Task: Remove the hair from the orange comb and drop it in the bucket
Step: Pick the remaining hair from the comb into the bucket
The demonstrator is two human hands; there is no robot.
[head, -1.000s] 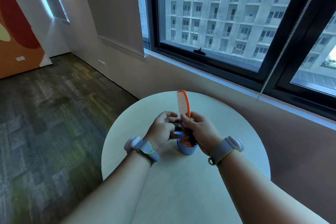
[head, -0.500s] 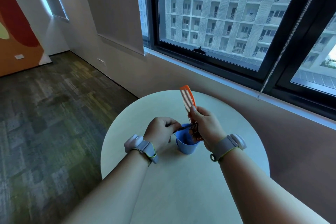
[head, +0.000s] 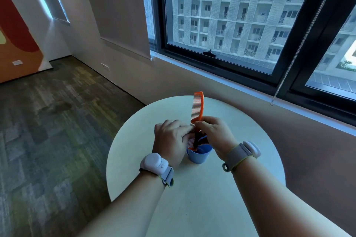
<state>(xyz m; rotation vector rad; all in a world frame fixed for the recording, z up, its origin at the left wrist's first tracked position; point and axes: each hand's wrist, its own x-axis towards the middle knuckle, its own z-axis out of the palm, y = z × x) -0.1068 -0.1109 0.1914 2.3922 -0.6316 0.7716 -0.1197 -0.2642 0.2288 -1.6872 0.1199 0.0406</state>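
My right hand grips the orange comb around its middle and holds it upright over the small blue bucket on the round table. The comb's teeth face left and its lower end dips to the bucket's rim. Dark hair is caught in the lower teeth. My left hand is pressed against the comb from the left, its fingertips pinching at that dark hair. Most of the bucket's opening is hidden behind the two hands.
The round pale table stands close to a wall below a large dark-framed window. A bead cord hangs from the window at the right. Carpeted floor lies to the left.
My left hand, which had drawn hair leftward off the comb half a second ago, has returned to the teeth. The comb has swung back upright over the bucket.
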